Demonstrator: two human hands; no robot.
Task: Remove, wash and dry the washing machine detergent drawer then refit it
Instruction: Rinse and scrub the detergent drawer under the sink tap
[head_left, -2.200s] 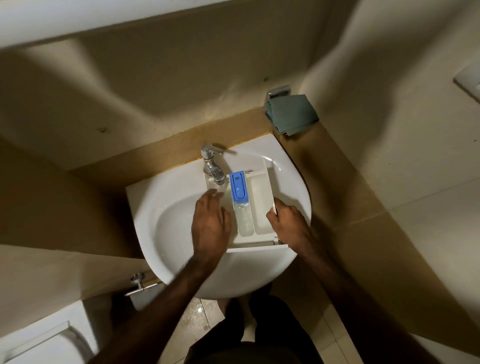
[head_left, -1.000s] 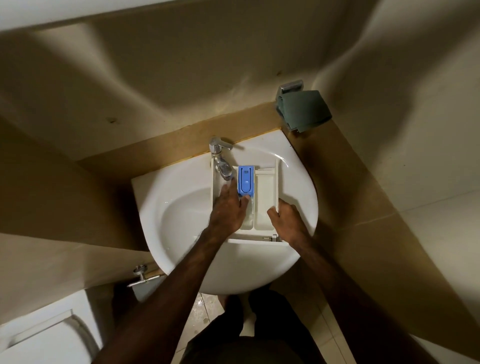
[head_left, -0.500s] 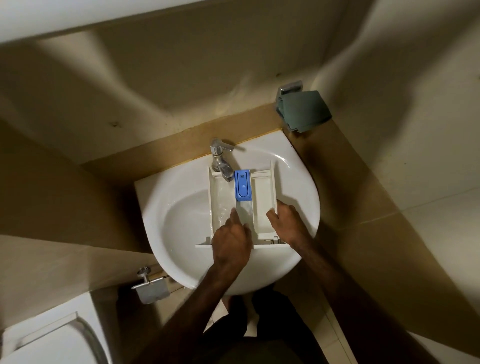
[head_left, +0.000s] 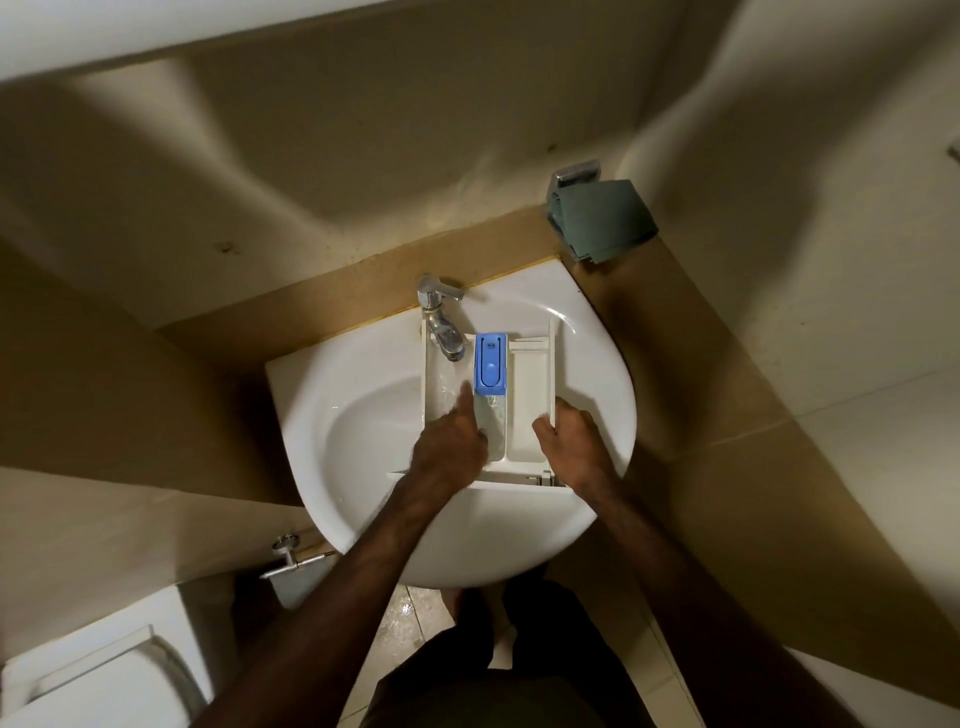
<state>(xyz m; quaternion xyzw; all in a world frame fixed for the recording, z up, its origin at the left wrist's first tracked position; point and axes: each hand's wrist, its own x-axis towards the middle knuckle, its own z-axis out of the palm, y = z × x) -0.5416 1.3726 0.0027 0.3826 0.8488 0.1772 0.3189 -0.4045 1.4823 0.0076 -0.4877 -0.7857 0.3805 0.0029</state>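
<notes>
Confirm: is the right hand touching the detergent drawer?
Touching. The head view shows the right hand gripping the right side wall of the detergent drawer.

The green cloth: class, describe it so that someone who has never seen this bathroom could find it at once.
Start at the white washbasin where the detergent drawer lies under the tap. Follow the tan ledge behind the basin to its far right corner, where two walls meet. There the folded green cloth hangs from a chrome holder, the only dark green, soft item among white and beige surfaces.
</notes>
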